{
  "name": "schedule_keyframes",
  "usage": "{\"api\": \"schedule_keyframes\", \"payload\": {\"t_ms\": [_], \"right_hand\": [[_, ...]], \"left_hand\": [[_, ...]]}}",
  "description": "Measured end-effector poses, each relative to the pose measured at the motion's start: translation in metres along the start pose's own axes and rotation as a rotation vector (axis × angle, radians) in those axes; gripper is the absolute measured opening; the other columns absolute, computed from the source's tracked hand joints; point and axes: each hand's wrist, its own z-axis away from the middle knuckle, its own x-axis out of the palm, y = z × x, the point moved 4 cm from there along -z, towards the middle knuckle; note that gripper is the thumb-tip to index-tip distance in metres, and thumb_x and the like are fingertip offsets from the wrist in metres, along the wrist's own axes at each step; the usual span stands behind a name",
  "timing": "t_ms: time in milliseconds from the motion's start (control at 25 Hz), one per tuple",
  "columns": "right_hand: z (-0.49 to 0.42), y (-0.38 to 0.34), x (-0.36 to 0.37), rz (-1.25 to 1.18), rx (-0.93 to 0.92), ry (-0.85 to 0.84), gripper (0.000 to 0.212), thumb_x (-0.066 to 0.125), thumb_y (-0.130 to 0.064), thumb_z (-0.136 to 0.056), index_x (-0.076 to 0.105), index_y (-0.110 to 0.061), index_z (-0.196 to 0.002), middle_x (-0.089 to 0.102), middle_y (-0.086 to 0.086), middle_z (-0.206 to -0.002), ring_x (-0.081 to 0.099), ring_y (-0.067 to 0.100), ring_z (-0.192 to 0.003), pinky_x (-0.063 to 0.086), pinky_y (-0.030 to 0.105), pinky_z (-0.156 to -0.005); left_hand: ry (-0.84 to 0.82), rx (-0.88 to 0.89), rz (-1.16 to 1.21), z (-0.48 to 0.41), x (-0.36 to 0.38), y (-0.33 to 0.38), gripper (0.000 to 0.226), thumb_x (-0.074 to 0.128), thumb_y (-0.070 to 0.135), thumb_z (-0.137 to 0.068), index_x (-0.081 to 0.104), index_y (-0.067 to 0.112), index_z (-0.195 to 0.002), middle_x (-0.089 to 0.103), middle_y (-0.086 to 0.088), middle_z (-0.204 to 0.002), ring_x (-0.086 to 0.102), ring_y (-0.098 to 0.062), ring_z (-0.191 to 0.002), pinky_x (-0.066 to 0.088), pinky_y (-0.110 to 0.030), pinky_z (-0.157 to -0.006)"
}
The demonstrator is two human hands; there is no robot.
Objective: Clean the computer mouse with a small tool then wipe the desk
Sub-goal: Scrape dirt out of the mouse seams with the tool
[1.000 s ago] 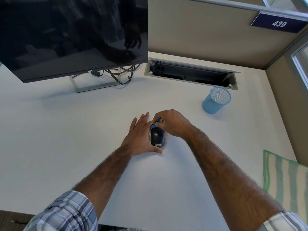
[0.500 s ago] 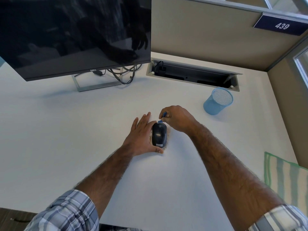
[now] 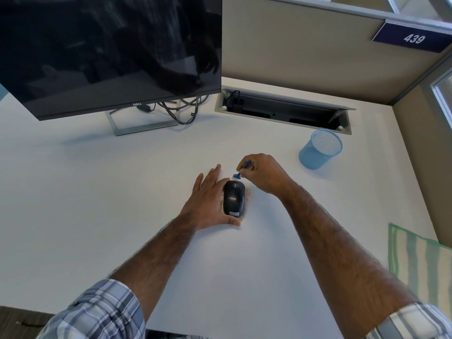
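A black computer mouse (image 3: 234,197) lies on the white desk (image 3: 97,192) in the middle of the view, with small tan crumbs (image 3: 248,195) scattered around it. My left hand (image 3: 208,199) lies flat against the mouse's left side, thumb curled under its near end, fingers spread. My right hand (image 3: 264,172) pinches a small blue brush (image 3: 241,172), whose tip points down just beyond the mouse's far end.
A blue mesh cup (image 3: 320,150) stands to the right. A green striped cloth (image 3: 420,265) lies at the right edge. A dark monitor (image 3: 110,52) on a stand with cables sits at the back left, and an open cable tray (image 3: 283,111) is set into the desk behind.
My right hand with the brush has moved up and away from the mouse's top to just past its far end. The left hand has stayed against the mouse.
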Motion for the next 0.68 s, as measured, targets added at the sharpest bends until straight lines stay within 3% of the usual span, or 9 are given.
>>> {"api": "schedule_keyframes", "payload": {"t_ms": [200,520,680], "right_hand": [[0.004,0.005,0.004,0.041,0.037,0.019,0.018,0.061,-0.017,-0.095,0.075,-0.018,-0.105,0.072,-0.004,-0.098,0.066,0.013,-0.083,0.057,0.027,-0.080],[0.009,0.012,-0.002,-0.017,0.084,0.116,0.016,0.062,-0.019,-0.095,0.075,-0.016,-0.105,0.069,-0.006,-0.090,0.063,0.010,-0.073,0.052,0.021,-0.070],[0.010,0.013,0.004,-0.034,0.093,0.055,0.016,0.062,-0.016,-0.096,0.075,-0.014,-0.106,0.072,-0.001,-0.098,0.067,0.015,-0.083,0.055,0.024,-0.078]], "left_hand": [[0.001,0.002,-0.011,0.000,-0.001,0.002,0.128,0.070,0.092,-0.053,0.026,0.028,-0.155,-0.013,-0.002,-0.172,-0.014,-0.017,-0.158,-0.012,-0.043,-0.127],[-0.014,-0.002,-0.017,0.002,-0.003,0.004,0.126,0.072,0.090,-0.055,0.026,0.028,-0.154,-0.012,-0.003,-0.172,-0.013,-0.018,-0.158,-0.010,-0.045,-0.127],[-0.019,0.000,-0.030,0.002,-0.004,0.004,0.131,0.072,0.090,-0.056,0.021,0.025,-0.158,-0.013,-0.003,-0.172,-0.013,-0.019,-0.159,-0.013,-0.043,-0.126]]}}
